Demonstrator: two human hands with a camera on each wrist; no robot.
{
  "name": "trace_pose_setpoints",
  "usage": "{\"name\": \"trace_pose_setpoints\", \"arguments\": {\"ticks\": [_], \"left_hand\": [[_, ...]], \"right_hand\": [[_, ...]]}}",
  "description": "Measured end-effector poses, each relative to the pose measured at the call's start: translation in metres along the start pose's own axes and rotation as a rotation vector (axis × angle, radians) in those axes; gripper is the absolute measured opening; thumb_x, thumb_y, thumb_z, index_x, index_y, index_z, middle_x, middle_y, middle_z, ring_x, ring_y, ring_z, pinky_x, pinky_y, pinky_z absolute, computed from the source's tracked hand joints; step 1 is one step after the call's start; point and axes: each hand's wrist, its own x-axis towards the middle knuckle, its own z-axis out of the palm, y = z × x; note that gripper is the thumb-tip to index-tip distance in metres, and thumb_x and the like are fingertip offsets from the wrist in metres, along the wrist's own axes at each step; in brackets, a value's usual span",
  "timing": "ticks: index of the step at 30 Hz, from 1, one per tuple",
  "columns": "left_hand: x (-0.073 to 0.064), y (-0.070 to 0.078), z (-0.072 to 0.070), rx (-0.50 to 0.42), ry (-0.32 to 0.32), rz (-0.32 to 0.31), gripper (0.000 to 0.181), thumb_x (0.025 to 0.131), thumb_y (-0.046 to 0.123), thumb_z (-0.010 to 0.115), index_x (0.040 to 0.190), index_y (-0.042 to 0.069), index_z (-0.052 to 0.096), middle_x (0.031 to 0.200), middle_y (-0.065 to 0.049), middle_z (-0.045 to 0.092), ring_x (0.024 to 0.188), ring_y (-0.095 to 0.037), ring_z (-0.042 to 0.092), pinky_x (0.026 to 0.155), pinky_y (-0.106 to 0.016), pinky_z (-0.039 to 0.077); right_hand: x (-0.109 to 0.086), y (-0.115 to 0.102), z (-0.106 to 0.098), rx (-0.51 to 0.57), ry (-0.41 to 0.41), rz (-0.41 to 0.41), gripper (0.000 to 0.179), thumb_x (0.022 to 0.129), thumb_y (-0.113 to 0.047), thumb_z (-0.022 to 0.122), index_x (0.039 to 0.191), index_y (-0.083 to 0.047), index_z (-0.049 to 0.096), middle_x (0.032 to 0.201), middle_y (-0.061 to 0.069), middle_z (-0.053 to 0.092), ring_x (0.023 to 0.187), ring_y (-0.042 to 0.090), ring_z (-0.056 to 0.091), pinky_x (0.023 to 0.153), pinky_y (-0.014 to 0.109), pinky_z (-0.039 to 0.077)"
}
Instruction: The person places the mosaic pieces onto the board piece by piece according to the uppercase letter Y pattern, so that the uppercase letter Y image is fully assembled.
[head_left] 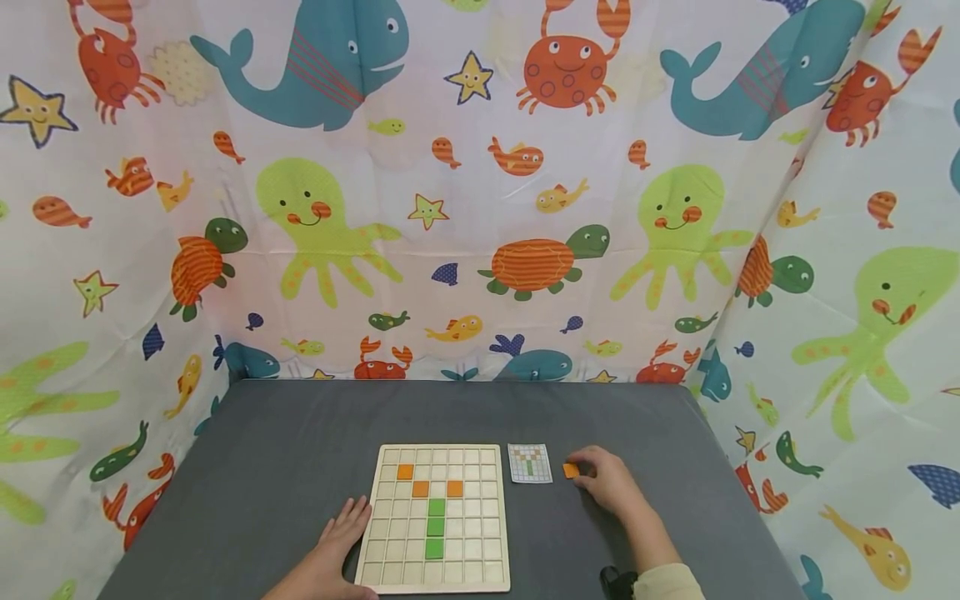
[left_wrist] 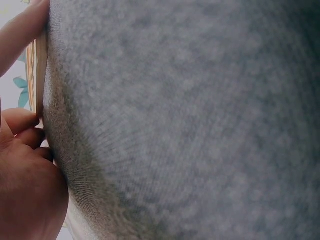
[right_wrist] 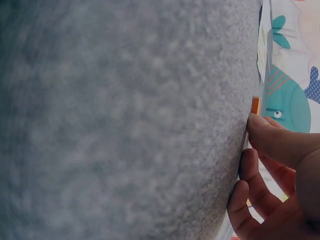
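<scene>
A pale wooden grid board (head_left: 472, 533) lies flat on the grey table. Three orange tiles (head_left: 421, 489) sit in its upper cells, and three green tiles (head_left: 436, 527) form a column beneath them. Along the board's left edge rests my left hand (head_left: 333, 550), its fingers spread and the thumb by the lower corner. To the right of the board, my right hand (head_left: 606, 482) pinches a square orange tile (head_left: 571, 471) between thumb and fingers at the table surface. The right wrist view shows this orange tile (right_wrist: 255, 105) edge-on just beyond the thumb.
Between the board and my right hand lies a small printed card (head_left: 529, 463) showing a grid with a coloured pattern. The grey tabletop (head_left: 315, 433) reaches back to a curtain (head_left: 465, 217) printed with sea animals, which also hangs along both sides. A dark strap (head_left: 618, 582) circles the right wrist.
</scene>
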Motion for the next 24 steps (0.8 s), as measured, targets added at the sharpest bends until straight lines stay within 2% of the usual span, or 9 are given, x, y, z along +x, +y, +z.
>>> {"name": "trace_pose_setpoints", "arguments": {"ticks": [4,16,24], "left_hand": [[-0.001,0.001,0.0,0.002,0.014,0.009,0.118,0.075,0.045,0.087,0.157,-0.008,0.021,0.162,-0.034,0.013,0.147,-0.059,0.002,0.106,-0.083,0.009],[0.005,-0.01,0.002,-0.032,-0.011,-0.023,0.121,0.073,0.048,0.088,0.157,-0.008,0.021,0.164,-0.032,0.01,0.148,-0.058,-0.001,0.108,-0.082,0.006],[0.005,-0.009,0.001,-0.031,0.001,-0.011,0.12,0.073,0.048,0.088,0.157,-0.007,0.022,0.163,-0.033,0.011,0.149,-0.057,-0.001,0.107,-0.082,0.007]], "right_hand": [[0.0,-0.001,0.0,-0.014,-0.029,0.014,0.024,0.083,-0.006,0.081,0.106,-0.012,0.078,0.103,0.003,0.068,0.077,0.014,0.053,0.068,0.032,0.047],[0.0,-0.008,-0.002,-0.017,-0.06,0.006,0.021,0.087,-0.009,0.077,0.108,-0.01,0.075,0.103,0.004,0.065,0.08,0.015,0.056,0.074,0.036,0.053],[0.0,-0.019,-0.003,-0.009,-0.009,-0.025,0.021,0.087,-0.01,0.078,0.108,-0.012,0.074,0.101,0.003,0.063,0.079,0.015,0.053,0.074,0.033,0.051]]}}
